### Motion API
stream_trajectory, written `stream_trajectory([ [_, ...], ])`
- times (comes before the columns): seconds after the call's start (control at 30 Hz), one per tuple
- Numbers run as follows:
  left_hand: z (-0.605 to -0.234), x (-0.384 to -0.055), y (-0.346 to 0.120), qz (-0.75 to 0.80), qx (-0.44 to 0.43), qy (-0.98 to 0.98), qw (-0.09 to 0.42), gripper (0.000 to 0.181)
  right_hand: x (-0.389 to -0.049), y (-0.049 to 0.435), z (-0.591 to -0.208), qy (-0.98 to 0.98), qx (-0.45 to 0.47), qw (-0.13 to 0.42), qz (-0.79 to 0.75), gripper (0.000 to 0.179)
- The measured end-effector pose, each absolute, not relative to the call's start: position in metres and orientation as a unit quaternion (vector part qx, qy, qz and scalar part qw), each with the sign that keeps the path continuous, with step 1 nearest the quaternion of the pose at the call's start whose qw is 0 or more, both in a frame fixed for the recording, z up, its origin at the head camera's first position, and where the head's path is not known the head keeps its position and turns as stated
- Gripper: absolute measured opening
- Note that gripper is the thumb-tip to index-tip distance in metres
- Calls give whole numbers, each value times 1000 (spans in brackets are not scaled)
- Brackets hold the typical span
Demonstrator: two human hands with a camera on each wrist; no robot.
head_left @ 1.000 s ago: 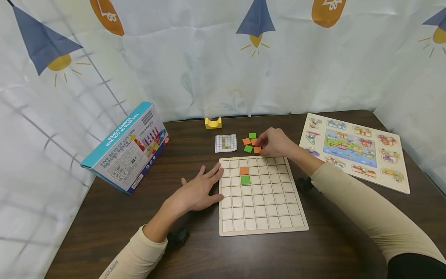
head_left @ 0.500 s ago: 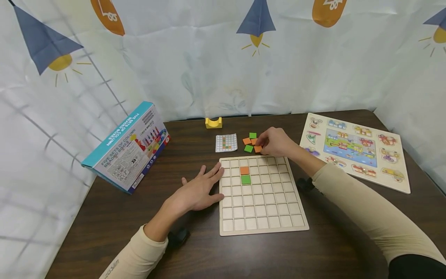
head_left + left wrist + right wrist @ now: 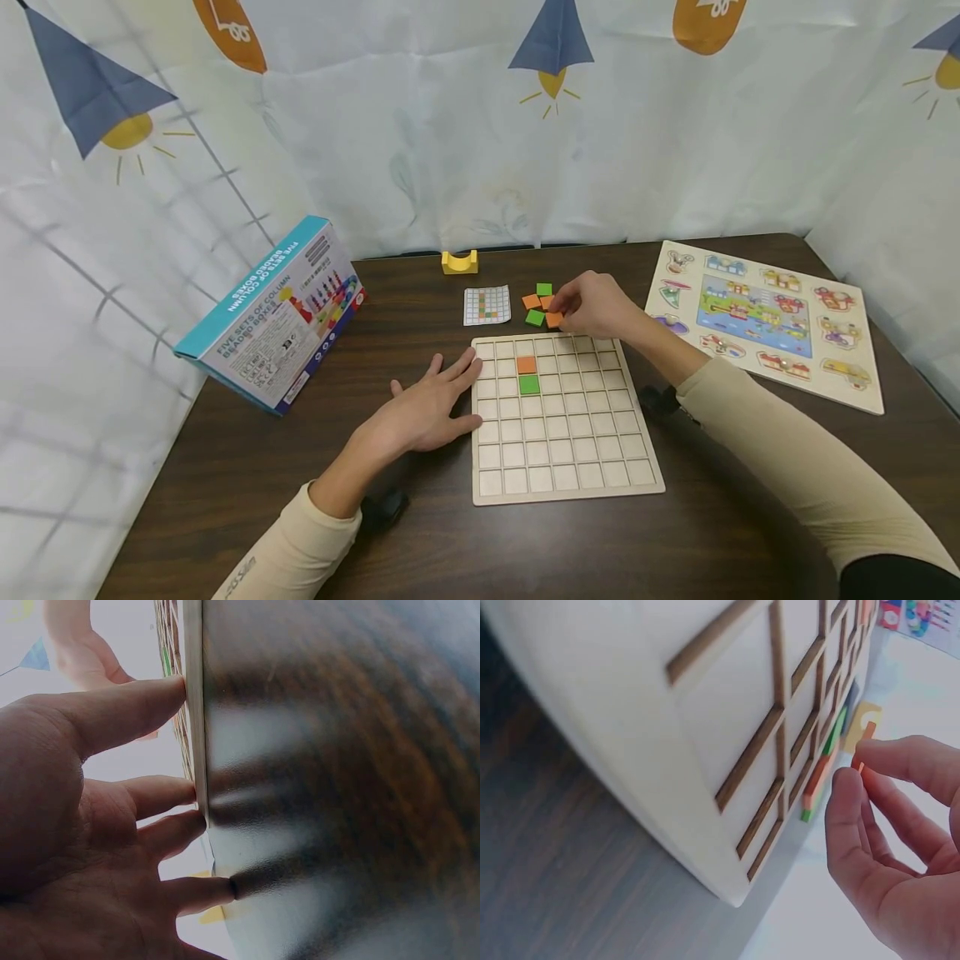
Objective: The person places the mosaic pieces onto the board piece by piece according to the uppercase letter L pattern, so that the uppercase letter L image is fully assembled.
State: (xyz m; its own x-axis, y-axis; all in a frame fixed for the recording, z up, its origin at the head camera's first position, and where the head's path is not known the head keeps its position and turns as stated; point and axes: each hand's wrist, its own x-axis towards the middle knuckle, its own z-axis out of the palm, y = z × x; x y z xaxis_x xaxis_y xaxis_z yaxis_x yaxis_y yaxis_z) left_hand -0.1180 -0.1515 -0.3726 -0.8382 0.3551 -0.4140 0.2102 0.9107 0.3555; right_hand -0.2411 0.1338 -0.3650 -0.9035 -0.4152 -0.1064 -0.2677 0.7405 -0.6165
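Observation:
A pale wooden grid board (image 3: 567, 429) lies on the table, with an orange tile (image 3: 527, 365) and a green tile (image 3: 529, 384) in neighbouring squares, the orange one farther back. My left hand (image 3: 429, 410) spreads its fingers at the board's left edge; the left wrist view shows the thumb (image 3: 142, 709) and fingertips against that edge. Past the board's back edge, my right hand (image 3: 600, 307) pinches an orange square tile (image 3: 866, 739) between thumb and index finger. Beside it sits a loose group of orange and green tiles (image 3: 535, 318), partly overlapped by the fingers.
A small printed grid card (image 3: 486, 306) lies left of the loose tiles, with a yellow notched block (image 3: 460, 263) behind it. A blue-and-white box (image 3: 273, 321) stands at left. A wooden picture puzzle board (image 3: 757, 325) lies at right, close to my right forearm. Curtains hang behind.

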Motion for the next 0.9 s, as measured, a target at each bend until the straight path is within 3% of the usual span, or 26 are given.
stream_trajectory([
  [0.9,-373,-119,-152,147,151,946,245,83,-206,123,-360,914,-188,139,-331,20],
])
